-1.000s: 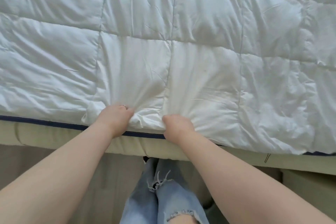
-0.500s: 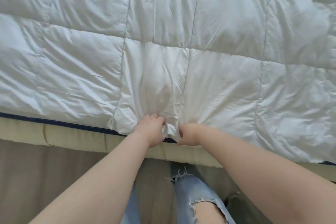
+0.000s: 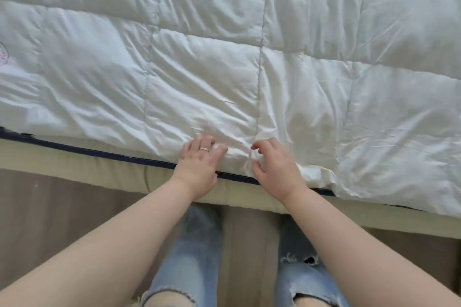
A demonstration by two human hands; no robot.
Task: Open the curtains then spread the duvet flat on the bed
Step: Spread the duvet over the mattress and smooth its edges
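Duvet [image 3: 224,57]: white, quilted in large squares, lying across the bed and filling most of our view; its near hem follows the mattress edge [image 3: 74,157], which carries dark piping, and overhangs it at right.

Left hand [image 3: 198,161]: ring on one finger, fingers spread flat on the hem, grip wide, holding nothing.

Right hand [image 3: 273,166]: just beside the left, fingers loosely curled over a small pucker at the seam, grip half-wide, nothing clamped.

Step in hand, as we judge it: we press the pucker down and sweep our palms apart along the hem.

Writing: a faint pinkish mark [image 3: 3,57] at far left, unreadable.
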